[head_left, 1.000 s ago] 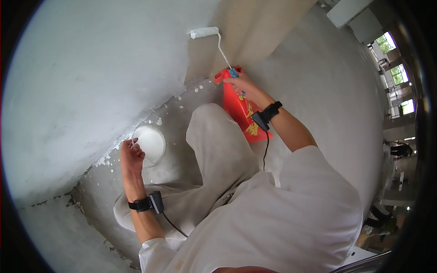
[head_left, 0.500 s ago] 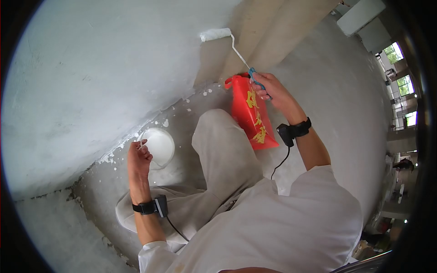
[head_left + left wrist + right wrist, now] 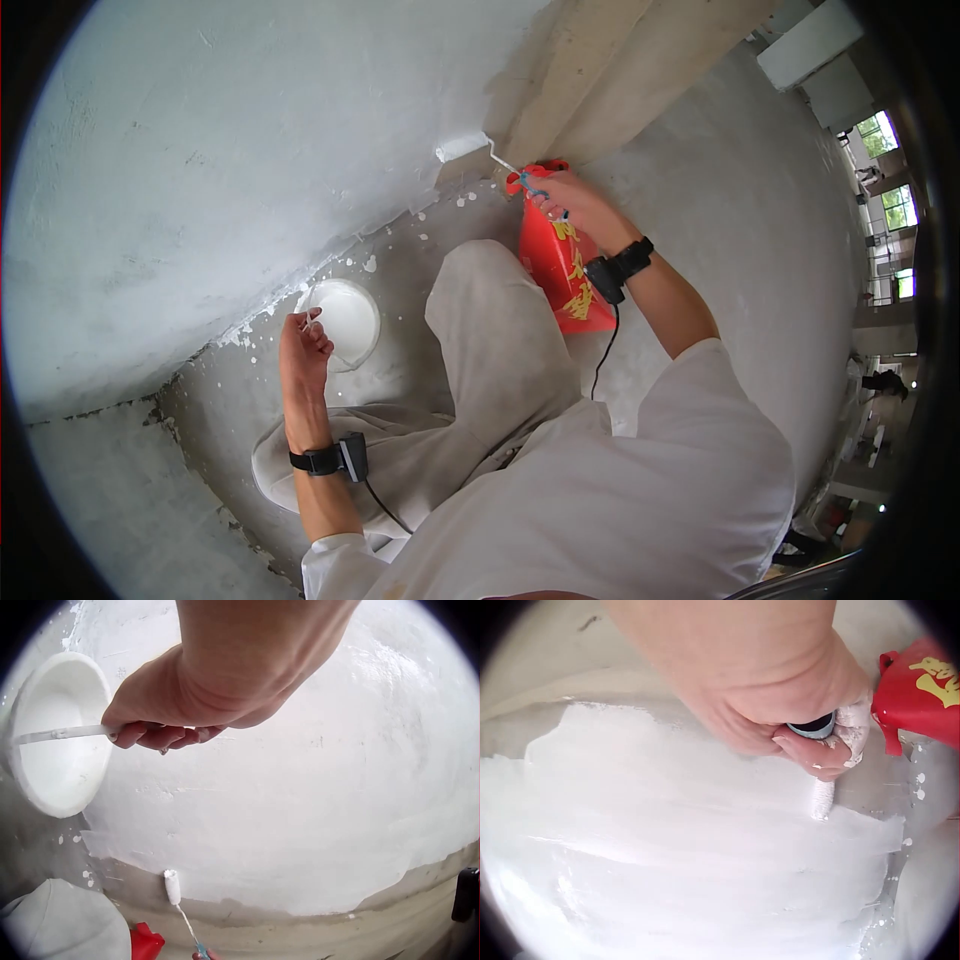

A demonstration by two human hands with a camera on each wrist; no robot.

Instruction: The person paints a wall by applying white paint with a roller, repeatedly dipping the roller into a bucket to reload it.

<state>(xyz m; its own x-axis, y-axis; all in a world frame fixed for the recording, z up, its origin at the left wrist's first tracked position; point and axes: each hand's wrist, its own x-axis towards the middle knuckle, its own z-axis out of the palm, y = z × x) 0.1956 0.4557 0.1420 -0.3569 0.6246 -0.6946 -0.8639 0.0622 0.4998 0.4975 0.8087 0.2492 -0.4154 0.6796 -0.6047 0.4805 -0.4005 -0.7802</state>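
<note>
My right hand (image 3: 575, 203) grips the blue handle of a paint roller (image 3: 461, 147). Its white, paint-covered sleeve lies against the wall (image 3: 260, 140), low down by the edge of the fresh white coat. White paint smears the right fingers (image 3: 851, 735) in the right wrist view. On the other side, my left hand (image 3: 305, 350) holds the pale bail handle (image 3: 64, 733) of a white bucket (image 3: 64, 664), fingers curled around it. The bucket stands on the floor close to the wall, with white inside.
A red bag (image 3: 548, 260) with yellow lettering sits right beneath the right hand. White paint spots dot the grey floor (image 3: 400, 265) along the wall's foot. The person's bent knee (image 3: 480, 290) rises between bucket and bag. A bare tan strip (image 3: 610, 60) borders the painted area.
The roller first shifted a little to the right in view, then came down along the wall toward the floor with the right hand. The left hand stays at the bucket's handle.
</note>
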